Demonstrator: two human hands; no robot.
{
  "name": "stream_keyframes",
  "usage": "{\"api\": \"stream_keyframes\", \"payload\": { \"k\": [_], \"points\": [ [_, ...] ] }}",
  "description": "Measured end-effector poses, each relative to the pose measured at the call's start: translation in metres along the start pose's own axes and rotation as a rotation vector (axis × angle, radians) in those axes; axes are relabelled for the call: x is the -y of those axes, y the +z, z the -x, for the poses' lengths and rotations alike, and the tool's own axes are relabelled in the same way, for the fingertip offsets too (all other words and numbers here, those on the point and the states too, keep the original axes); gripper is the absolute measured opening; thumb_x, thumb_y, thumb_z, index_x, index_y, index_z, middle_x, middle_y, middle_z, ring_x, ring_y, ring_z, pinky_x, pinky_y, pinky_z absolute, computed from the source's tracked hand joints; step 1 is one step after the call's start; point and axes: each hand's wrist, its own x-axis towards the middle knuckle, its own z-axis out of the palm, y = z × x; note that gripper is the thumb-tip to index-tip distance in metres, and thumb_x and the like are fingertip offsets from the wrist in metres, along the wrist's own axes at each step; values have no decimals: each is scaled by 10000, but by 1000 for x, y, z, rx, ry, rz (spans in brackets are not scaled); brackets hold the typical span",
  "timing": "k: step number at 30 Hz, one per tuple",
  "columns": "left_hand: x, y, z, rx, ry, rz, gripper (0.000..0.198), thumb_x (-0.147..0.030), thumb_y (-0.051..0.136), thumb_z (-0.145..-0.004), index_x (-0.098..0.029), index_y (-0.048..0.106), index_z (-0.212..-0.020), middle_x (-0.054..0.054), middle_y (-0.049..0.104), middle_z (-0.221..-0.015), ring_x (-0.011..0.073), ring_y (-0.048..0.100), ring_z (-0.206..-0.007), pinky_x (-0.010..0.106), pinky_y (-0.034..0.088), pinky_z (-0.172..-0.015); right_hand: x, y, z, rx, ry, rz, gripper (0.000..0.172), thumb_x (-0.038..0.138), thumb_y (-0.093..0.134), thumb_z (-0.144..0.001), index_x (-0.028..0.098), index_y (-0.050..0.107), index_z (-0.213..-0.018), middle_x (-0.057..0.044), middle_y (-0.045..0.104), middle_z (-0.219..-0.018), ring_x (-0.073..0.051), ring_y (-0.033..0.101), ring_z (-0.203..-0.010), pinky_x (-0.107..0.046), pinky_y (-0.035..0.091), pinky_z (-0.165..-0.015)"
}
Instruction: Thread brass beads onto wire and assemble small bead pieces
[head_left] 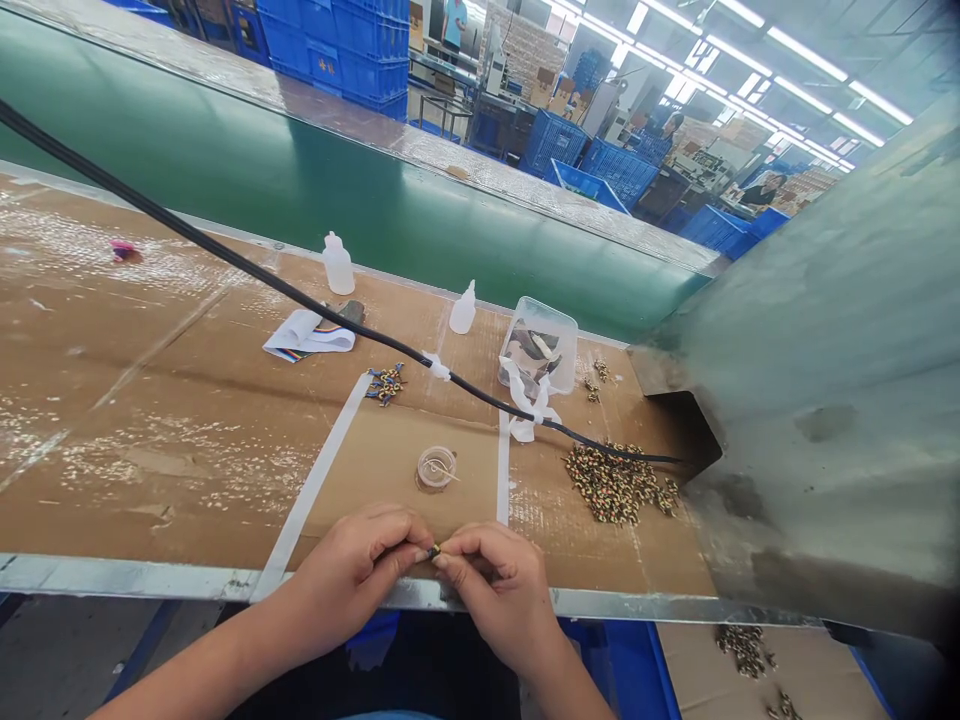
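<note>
Near the table's front edge, my left hand [364, 565] and my right hand [499, 585] meet, fingertips pinched on a tiny dark and yellow piece [433, 551] between them. Just beyond them a small round clear dish [436, 467] holds a thin pale stick. A small pile of blue and yellow pieces [385, 384] lies at the back left of the taped cardboard. To the right spreads a large heap of small dark and multicoloured pieces [619, 485].
A black cable [225, 255] crosses above the table. Behind stand two white bottles [339, 266] and a clear plastic box [538, 345]; folded white cloth [311, 335] lies left. A green conveyor belt [420, 225] runs behind. A metal panel [840, 400] rises at right.
</note>
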Motion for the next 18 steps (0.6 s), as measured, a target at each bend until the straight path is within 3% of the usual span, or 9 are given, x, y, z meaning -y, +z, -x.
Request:
{"api": "stream_keyframes", "payload": {
  "k": [10,14,16,18],
  "points": [
    [-3,-2,-1,10,-20,30,195,-188,435,-918,-193,605,-822,-1,631,-786,134,585,-761,220,426,-695,-2,0,0,-8,-4,21,116,210,628,-851,192,710,-770,-21,697,-738,-132,637,-698,-202,470,-625],
    [-4,0,2,-12,-52,3,180,-174,461,-896,-183,621,-815,27,650,-796,159,596,-795,249,436,-707,-8,4,5,-10,-2,69,213,340,593,-873,223,705,-735,-30,697,-715,-155,645,-666,-233,487,-603],
    [-2,6,4,-47,-45,-2,166,-187,490,-880,-188,647,-828,44,661,-795,180,604,-812,285,454,-728,-12,10,9,-71,19,121,308,485,573,-861,266,701,-687,-30,679,-662,-180,642,-614,-271,511,-576],
    [3,12,2,-70,-18,59,136,-238,537,-881,-213,657,-823,52,676,-796,188,622,-793,320,478,-743,-13,19,11,-251,101,259,348,612,592,-805,321,683,-639,-28,653,-617,-210,636,-572,-304,526,-505]
  ]
}}
